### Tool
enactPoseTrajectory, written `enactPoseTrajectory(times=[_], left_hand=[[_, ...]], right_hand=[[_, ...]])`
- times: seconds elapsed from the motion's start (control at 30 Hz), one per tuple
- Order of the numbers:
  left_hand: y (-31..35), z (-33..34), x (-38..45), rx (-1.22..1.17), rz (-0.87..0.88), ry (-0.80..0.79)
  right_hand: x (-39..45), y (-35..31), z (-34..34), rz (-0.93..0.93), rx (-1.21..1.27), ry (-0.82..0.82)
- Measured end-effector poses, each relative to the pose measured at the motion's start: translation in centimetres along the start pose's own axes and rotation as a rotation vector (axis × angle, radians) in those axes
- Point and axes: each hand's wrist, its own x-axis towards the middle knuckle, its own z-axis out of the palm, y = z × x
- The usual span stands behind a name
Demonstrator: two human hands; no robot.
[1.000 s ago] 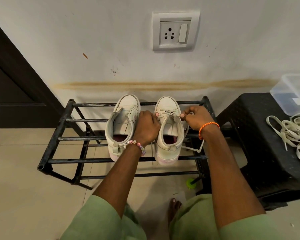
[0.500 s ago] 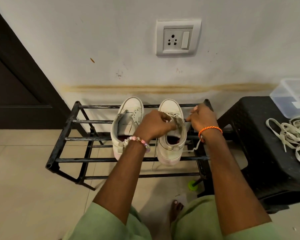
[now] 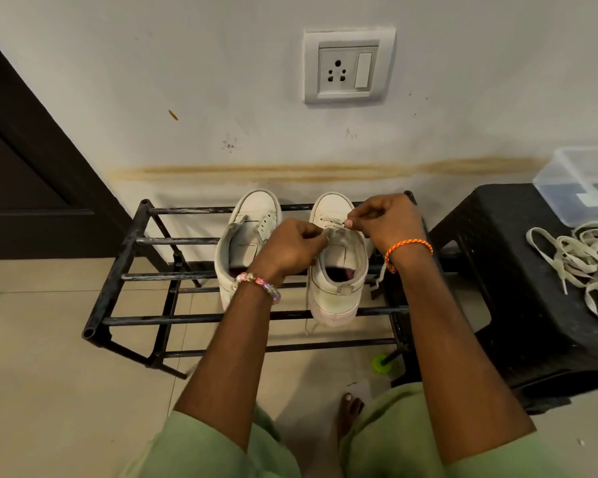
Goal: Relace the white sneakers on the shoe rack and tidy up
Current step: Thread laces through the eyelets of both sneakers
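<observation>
Sneakers sit side by side on the top bars of the shoe rack (image 3: 125,276), centre of the frame, toes toward the wall. The right sneaker (image 3: 337,270) carries a lace (image 3: 334,226) across its lower eyelets; the left sneaker (image 3: 246,236) shows bare eyelets. Both hands work over the right one. The left hand (image 3: 290,248) has its grip pinched together on one lace end just left of the tongue, and the right hand (image 3: 382,219) has its grip pinched on the other end near the toe. A second ago the hands flanked the shoe lower down; now they have risen and drawn close over the eyelets, so the lace looks pulled snug and the next crossing is about to be threaded. Loose lace tails hang down beside the heel, through the bars.

Lacing seems early: one shoe partly done, the other untouched. At the right edge of the frame a heap of spare laces (image 3: 580,260) lies on a black stool (image 3: 497,270), with a clear plastic box (image 3: 580,181) behind it, still to be tidied.
</observation>
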Motion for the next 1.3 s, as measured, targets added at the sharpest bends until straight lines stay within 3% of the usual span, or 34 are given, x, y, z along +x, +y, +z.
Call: enactPoseTrajectory(times=[0.1,0.27,0.47,0.6,0.9,1.3], left_hand=[[-0.4,-0.5,-0.1,-0.224,-0.075,-0.012],[-0.2,-1.3,-0.3,-0.391,-0.201,-0.008],[-0.3,-1.6,0.3,-0.442,-0.297,-0.002],[-0.2,-1.5,0.5,-0.442,-0.318,0.003],[0.0,-1.0,0.6,-0.444,-0.309,0.002],[-0.1,-0.7,0.7,-0.375,-0.263,-0.044]], right_hand=[[0.0,-0.2,-0.1,0.019,0.037,0.049],[-0.5,-1.0,0.5,0.026,0.004,-0.006],[-0.9,-1.6,1.4,-0.019,-0.013,-0.024],[-1.1,-2.1,1.2,-0.062,0.018,0.070],[-0.9,-0.7,4.1,-0.069,-0.317,0.108],[-0.9,0.3,2.9,0.108,0.123,-0.014]])
